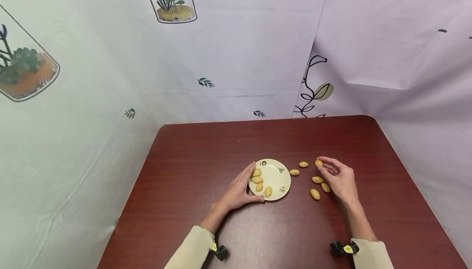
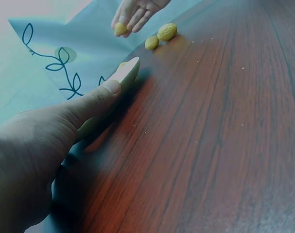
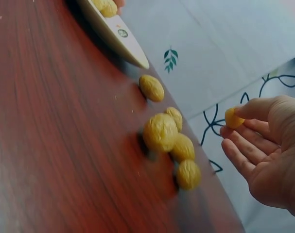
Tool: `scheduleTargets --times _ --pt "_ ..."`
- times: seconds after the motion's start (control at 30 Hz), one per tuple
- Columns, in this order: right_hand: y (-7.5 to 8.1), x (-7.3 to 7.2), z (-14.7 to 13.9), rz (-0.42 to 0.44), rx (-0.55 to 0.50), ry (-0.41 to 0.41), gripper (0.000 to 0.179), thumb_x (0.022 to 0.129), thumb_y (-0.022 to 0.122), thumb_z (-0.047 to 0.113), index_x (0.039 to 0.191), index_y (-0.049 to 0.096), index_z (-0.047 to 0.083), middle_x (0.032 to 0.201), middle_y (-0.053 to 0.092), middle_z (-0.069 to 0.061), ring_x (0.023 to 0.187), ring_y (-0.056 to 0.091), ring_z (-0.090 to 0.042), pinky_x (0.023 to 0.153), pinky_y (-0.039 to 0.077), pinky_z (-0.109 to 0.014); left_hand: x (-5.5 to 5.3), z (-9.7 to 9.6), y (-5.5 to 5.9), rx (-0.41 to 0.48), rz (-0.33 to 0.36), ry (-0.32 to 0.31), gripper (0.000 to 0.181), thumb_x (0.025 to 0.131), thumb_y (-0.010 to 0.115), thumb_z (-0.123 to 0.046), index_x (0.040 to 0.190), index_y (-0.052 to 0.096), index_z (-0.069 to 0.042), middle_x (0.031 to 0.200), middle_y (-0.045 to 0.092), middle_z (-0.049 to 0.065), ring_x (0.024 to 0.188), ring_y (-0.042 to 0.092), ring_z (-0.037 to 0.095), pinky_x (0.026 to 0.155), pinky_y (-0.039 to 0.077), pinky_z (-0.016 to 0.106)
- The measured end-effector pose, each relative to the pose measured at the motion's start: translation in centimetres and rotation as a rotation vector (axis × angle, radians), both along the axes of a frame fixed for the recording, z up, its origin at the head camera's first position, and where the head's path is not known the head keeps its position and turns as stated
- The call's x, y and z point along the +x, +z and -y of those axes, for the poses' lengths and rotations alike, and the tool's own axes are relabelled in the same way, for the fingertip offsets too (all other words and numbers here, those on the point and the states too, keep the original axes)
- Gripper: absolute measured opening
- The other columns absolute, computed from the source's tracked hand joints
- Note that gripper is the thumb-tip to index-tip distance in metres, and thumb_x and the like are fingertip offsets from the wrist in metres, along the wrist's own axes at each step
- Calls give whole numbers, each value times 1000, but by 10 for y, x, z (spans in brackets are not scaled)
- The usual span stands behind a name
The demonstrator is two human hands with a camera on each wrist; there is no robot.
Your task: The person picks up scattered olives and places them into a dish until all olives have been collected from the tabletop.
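Note:
A cream plate (image 1: 279, 194) with small printed motifs lies on the table, several yellow, wrinkled, oval dried fruits (image 1: 268, 191) on its left and near side. My left hand (image 1: 239, 191) holds the plate's left rim, fingers at the far side and thumb (image 2: 111, 87) over the near edge. To the right, my right hand (image 1: 341, 179) pinches one yellow dried fruit (image 3: 234, 118) between thumb and fingertips, raised above the tabletop. Several more dried fruits (image 1: 315, 194) are scattered between the plate and that hand; one (image 1: 294, 172) sits just off the plate's right rim.
The dark red wood-grain table (image 1: 199, 150) has rounded far corners. White cloth (image 1: 236, 56) printed with plants hangs behind it and at both sides. Black wrist cameras (image 1: 221, 253) are strapped by the cuffs of both light sleeves (image 1: 193, 246).

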State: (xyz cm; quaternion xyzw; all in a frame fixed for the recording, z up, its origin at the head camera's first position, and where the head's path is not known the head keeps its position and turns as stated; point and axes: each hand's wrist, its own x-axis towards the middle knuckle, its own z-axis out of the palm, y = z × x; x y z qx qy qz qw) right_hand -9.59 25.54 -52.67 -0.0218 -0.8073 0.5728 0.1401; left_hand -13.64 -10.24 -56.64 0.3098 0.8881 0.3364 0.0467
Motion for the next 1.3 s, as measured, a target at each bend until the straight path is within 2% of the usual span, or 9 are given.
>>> scheduleTargets --times 0.23,0.43,0.63,0.73,0.9,1.1,1.3 --pt "3 -6 17 -34 -62 81 32 99 73 0 131 70 -6 127 71 -28 108 69 2 89 52 -11 1 0 1 9 0 -1 127 79 94 -49 170 16 -4 175 23 13 159 26 27 123 33 54" --pt "1 -11 33 -23 -88 121 30 99 72 -3 129 71 -7 124 73 -27 106 71 -1 85 54 -12 1 0 0 3 5 2 127 79 94 -49 170 16 -5 175 24 13 159 27 27 123 33 54" --pt "2 -12 46 -32 -123 167 30 99 74 1 128 72 -6 122 74 -25 105 72 -3 90 52 -12 1 0 -1 2 8 3 127 80 94 -49 171 16 -6 175 23 12 159 26 28 122 33 55" --pt "1 -12 51 -24 -124 185 30 99 74 3 128 72 -6 122 74 -25 106 72 -7 91 53 -12 1 0 -1 6 -5 2 127 80 94 -49 170 17 -5 175 24 13 159 27 29 122 34 56" --pt "-3 -15 58 -8 -148 226 28 99 73 -1 127 72 -7 120 74 -26 105 76 -21 89 55 -15 0 1 0 -1 2 3 127 80 93 -50 170 17 -6 175 24 13 159 26 26 123 33 53" --pt "-7 -17 68 -31 -128 266 28 98 73 -3 126 73 -7 121 74 -25 109 75 -24 90 55 -16 1 1 1 5 -9 -2 126 80 94 -49 170 18 -3 174 25 15 158 28 29 122 35 55" --pt "-6 -17 77 -5 -100 297 28 98 73 -3 126 74 -5 122 75 -22 111 74 -33 87 56 -17 1 1 1 2 6 1 126 80 93 -50 170 17 -5 175 24 13 159 27 28 122 34 55"
